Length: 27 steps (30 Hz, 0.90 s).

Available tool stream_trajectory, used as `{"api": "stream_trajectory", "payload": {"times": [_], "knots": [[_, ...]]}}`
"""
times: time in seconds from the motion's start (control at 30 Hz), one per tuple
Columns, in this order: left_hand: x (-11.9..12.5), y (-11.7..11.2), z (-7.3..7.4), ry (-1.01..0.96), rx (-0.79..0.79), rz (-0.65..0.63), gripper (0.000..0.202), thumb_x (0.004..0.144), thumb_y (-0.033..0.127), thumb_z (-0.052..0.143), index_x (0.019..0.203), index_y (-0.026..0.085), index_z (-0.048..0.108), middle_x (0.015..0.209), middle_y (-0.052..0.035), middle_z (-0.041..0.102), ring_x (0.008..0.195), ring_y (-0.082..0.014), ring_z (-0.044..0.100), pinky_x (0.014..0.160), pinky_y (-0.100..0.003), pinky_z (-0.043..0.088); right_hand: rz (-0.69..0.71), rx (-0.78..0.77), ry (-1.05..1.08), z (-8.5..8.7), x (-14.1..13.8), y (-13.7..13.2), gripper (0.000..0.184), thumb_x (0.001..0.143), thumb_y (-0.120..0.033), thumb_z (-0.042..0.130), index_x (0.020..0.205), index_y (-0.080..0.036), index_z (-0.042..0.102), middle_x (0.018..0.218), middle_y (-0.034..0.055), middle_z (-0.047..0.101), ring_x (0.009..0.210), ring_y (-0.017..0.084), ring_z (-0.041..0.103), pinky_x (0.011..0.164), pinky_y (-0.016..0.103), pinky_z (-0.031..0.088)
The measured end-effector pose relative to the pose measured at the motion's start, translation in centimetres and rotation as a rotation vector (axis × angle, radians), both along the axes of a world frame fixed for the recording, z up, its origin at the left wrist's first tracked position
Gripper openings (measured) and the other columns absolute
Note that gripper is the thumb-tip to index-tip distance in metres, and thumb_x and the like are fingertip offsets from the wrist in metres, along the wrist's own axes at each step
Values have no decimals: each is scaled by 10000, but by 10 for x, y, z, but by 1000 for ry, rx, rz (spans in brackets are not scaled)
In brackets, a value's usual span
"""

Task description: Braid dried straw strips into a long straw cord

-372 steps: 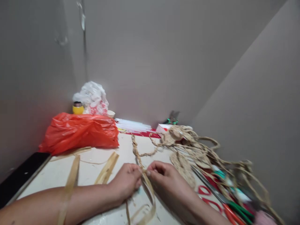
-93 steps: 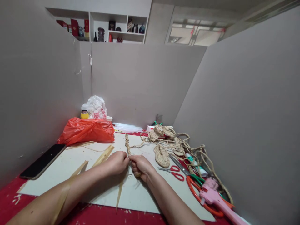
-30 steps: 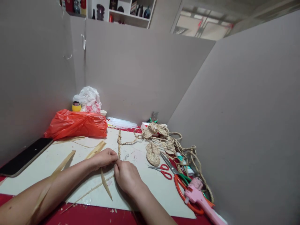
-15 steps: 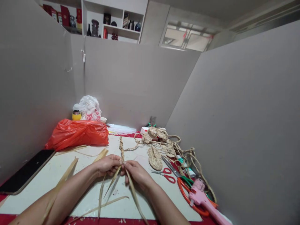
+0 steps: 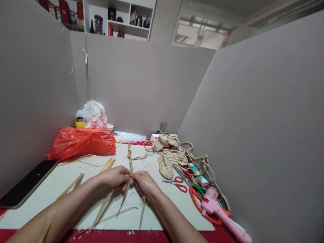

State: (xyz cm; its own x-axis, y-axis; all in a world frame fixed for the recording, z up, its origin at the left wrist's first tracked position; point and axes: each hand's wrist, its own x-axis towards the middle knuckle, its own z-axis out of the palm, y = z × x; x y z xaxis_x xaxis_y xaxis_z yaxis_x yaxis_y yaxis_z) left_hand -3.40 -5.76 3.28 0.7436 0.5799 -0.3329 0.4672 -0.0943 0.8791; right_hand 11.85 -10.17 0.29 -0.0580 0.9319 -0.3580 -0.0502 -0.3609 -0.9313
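Note:
A thin braid (image 5: 130, 158) of dry, straw-coloured leaf strips runs away from me over the white board (image 5: 152, 216). At its near end my left hand (image 5: 117, 177) is closed, thumb and fingers pinching the strips. My right hand (image 5: 144, 184) pinches the same spot from the other side, the two hands almost touching. Loose leaf strips (image 5: 103, 207) hang below the left hand, another strip (image 5: 124, 198) falls between the hands, and a third strip (image 5: 142, 212) emerges under the right hand. The exact crossing of the strips is hidden by my fingers.
Coiled straw rope (image 5: 165, 167) lies at right, beside small red-handled scissors (image 5: 180, 184), larger orange-handled scissors (image 5: 196, 206) and a pink glue gun (image 5: 217, 212). At left are a red plastic bag (image 5: 83, 143) and a dark phone-like slab (image 5: 27, 184). Grey partitions (image 5: 136, 81) enclose the table.
The strips below my hands have shifted: the left ones hang further left, and the right one now comes out under my right hand. The view has tilted slightly.

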Motion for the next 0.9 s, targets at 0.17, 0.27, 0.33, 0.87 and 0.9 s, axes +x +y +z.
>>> {"api": "stream_trajectory", "payload": {"times": [0.17,0.27,0.33,0.87,0.9], "knots": [[8,-10,-3,-12,-33,22,213,722,320,425,821,162,527,527,-4,591,350,-111,452,390,-208,317,-18,-35,111,0,-6,-4,283,731,-238,477,482,-196,350,306,-113,265,261,19,140,315,188,57],[15,-19,-9,-43,-6,112,176,723,288,417,821,168,500,529,-4,595,348,-114,467,382,-204,330,1,-68,190,3,-8,-6,287,714,-260,503,511,-206,307,341,-131,231,285,14,111,316,174,59],[18,-24,-9,-56,8,149,163,713,275,439,819,166,498,546,-10,605,361,-109,473,384,-198,329,4,-76,226,5,-9,-6,275,700,-257,522,520,-203,321,343,-133,229,290,13,121,316,167,62],[13,2,-19,-174,-118,263,248,721,387,420,621,168,483,490,41,432,405,-74,334,429,-209,235,191,-97,319,9,10,-3,168,683,-288,613,670,-133,550,386,-138,238,330,7,93,347,179,8],[14,-1,-17,-156,-112,261,254,726,380,407,599,172,475,464,53,382,390,-71,289,420,-216,201,205,-99,315,9,12,-3,175,686,-295,619,676,-134,551,390,-138,238,330,7,96,347,178,9]]}}
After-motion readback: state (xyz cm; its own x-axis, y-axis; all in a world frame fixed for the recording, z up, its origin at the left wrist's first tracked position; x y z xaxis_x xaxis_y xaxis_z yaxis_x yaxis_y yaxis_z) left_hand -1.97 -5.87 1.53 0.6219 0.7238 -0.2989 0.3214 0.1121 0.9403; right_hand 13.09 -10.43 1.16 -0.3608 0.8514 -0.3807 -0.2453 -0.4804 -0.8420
